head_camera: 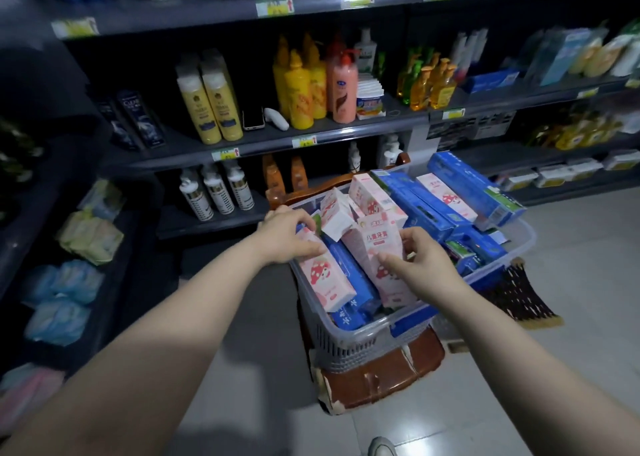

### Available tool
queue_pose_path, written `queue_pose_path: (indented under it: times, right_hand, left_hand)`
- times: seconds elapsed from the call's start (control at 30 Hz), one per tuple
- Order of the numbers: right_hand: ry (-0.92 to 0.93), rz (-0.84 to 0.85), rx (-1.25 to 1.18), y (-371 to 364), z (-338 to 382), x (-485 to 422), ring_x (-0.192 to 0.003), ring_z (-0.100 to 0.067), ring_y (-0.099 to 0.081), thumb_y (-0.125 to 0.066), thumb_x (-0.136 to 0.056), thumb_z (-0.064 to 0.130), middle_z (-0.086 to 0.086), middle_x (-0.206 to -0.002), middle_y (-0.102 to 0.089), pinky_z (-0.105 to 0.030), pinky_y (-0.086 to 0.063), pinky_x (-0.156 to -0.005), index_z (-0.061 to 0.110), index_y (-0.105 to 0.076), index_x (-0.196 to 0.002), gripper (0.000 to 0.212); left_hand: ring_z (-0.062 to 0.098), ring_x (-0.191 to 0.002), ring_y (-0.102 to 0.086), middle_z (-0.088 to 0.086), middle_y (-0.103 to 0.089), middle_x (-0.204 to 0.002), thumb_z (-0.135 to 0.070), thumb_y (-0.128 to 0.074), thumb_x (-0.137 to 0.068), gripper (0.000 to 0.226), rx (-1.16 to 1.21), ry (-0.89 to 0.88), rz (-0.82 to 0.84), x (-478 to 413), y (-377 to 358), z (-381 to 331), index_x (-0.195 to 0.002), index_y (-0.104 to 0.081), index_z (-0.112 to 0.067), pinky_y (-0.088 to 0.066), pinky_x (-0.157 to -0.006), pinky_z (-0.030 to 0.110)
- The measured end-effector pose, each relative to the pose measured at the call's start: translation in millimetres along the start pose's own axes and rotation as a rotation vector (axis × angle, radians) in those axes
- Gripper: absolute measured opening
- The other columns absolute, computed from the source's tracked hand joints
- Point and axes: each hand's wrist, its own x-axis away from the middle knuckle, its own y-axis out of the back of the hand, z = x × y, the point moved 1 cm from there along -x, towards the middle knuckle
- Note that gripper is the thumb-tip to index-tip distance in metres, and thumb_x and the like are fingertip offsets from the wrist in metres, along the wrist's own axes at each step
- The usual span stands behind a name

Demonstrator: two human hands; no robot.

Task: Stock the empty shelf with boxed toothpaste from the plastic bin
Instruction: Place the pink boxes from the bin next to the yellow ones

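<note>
Picking step, both hands in the bin.

At far left, the shelving (pixel 194 151) carries yellow shampoo bottles (pixel 214 106). Which bay is the empty one cannot be told from this view.

Your left hand (pixel 285 236) is curled over the upper end of a pink toothpaste box (pixel 322 282), which leans against the near-left wall of the plastic bin (pixel 346 348). Your fingers lie on its top face and your thumb on its edge, so the hand appears to grip it.

The bin sits on a wooden chair (pixel 374 376) and is heaped with boxed toothpaste. Little of the stock appears to have been taken out.

Just right of centre, your right hand (pixel 420 268) pinches a second pink box (pixel 375 244) between thumb and fingers. This box stands tilted among the others.

Blue toothpaste boxes (pixel 467 182) are stacked along the far-right side, apart from both hands.

The next move, as judged here, is to lift both pink boxes clear of their neighbours. You then turn left towards the shelving and set them down with their faces outward.
</note>
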Motion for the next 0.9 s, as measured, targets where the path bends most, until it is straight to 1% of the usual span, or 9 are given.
queue_pose_path:
  times: [0.07,0.17,0.23,0.33,0.43,0.6,0.67,0.77,0.9]
  right_hand:
    - [0.023,0.036,-0.009,1.2,-0.8,-1.9,-0.087,-0.011,-0.063,-0.069,-0.084,0.034,0.010,-0.099,-0.062,-0.036,-0.055,-0.076,0.024,-0.050,-0.109,0.034]
    - [0.058,0.093,-0.007,0.7,-1.1,-2.9,-0.088,-0.012,-0.064,-0.070,-0.083,0.033,0.007,-0.100,-0.064,-0.037,-0.055,-0.078,0.022,-0.051,-0.111,0.035]
    - [0.094,0.117,-0.026,1.0,0.1,-3.6,-0.087,-0.010,-0.064,-0.071,-0.083,0.032,0.007,-0.101,-0.065,-0.033,-0.054,-0.074,0.021,-0.052,-0.111,0.036]
    - [0.127,0.150,-0.044,0.9,2.2,-5.2,-0.083,-0.008,-0.064,-0.071,-0.083,0.029,0.007,-0.097,-0.065,-0.027,-0.051,-0.066,0.021,-0.051,-0.106,0.032]
    - [0.119,0.236,-0.027,-4.1,0.5,-7.9,-0.079,-0.010,-0.068,-0.072,-0.082,0.027,0.004,-0.093,-0.070,-0.036,-0.056,-0.072,0.023,-0.049,-0.101,0.030]
    - [0.135,0.289,-0.006,-9.0,0.0,-9.1,-0.079,-0.012,-0.070,-0.070,-0.084,0.027,0.003,-0.093,-0.071,-0.040,-0.058,-0.075,0.022,-0.049,-0.108,0.032]
    - [0.144,0.294,-0.033,-8.2,2.9,-6.7,-0.079,-0.012,-0.070,-0.070,-0.084,0.026,0.002,-0.095,-0.072,-0.039,-0.058,-0.073,0.021,-0.049,-0.108,0.032]
    - [0.195,0.257,-0.079,-6.9,18.6,-2.2,-0.083,-0.011,-0.068,-0.071,-0.082,0.029,0.004,-0.099,-0.071,-0.036,-0.057,-0.073,0.023,-0.049,-0.108,0.034]
    - [0.354,0.228,-0.112,-22.3,65.9,8.9,-0.082,-0.015,-0.066,-0.074,-0.078,0.034,0.007,-0.096,-0.066,-0.040,-0.057,-0.070,0.033,-0.051,-0.098,0.030]
  left_hand:
    - [0.025,-0.120,-0.041,0.000,-0.050,-0.120,-0.058,-0.071,-0.070,0.053,-0.043,0.005,0.034,12.5,-5.7,-6.4,-0.112,-0.048,-0.036,-0.033,-0.103,0.039]
    - [0.026,-0.122,-0.035,0.002,-0.047,-0.128,-0.061,-0.072,-0.066,0.085,-0.081,0.057,0.043,30.5,-12.5,-16.3,-0.135,-0.032,-0.033,-0.028,-0.101,0.037]
    - [0.025,-0.123,-0.035,0.000,-0.050,-0.129,-0.065,-0.073,-0.062,0.097,-0.073,0.072,0.050,37.6,-16.7,-17.6,-0.140,-0.027,-0.030,-0.026,-0.104,0.038]
    - [0.023,-0.120,-0.038,-0.003,-0.052,-0.125,-0.070,-0.072,-0.058,0.094,-0.125,0.116,0.058,46.0,-22.2,-17.8,-0.135,-0.038,-0.027,-0.026,-0.103,0.040]
    - [0.021,-0.113,-0.035,-0.004,-0.049,-0.115,-0.070,-0.071,-0.060,0.082,-0.120,0.130,0.015,57.0,-27.3,-23.5,-0.124,-0.043,-0.028,-0.027,-0.096,0.037]
    - [0.020,-0.112,-0.043,-0.002,-0.052,-0.114,-0.060,-0.077,-0.059,0.070,0.224,0.129,-0.133,74.1,-30.8,-24.6,-0.111,-0.034,-0.042,-0.036,-0.098,0.036]
    - [0.021,-0.108,-0.056,-0.001,-0.059,-0.112,-0.039,-0.079,-0.067,0.057,0.535,0.079,-0.205,82.3,-32.4,-28.5,-0.104,-0.036,-0.042,-0.045,-0.098,0.042]
    - [0.020,-0.095,-0.063,0.001,-0.064,-0.098,-0.001,-0.072,-0.079,0.054,0.966,0.096,-0.341,94.7,-25.6,-35.4,-0.112,-0.040,-0.029,-0.054,-0.085,0.039]
    - [0.018,-0.096,-0.060,-0.001,-0.064,-0.099,0.008,-0.069,-0.077,0.046,0.987,0.108,-0.525,124.9,14.5,-19.4,-0.114,-0.050,-0.013,-0.052,-0.088,0.035]
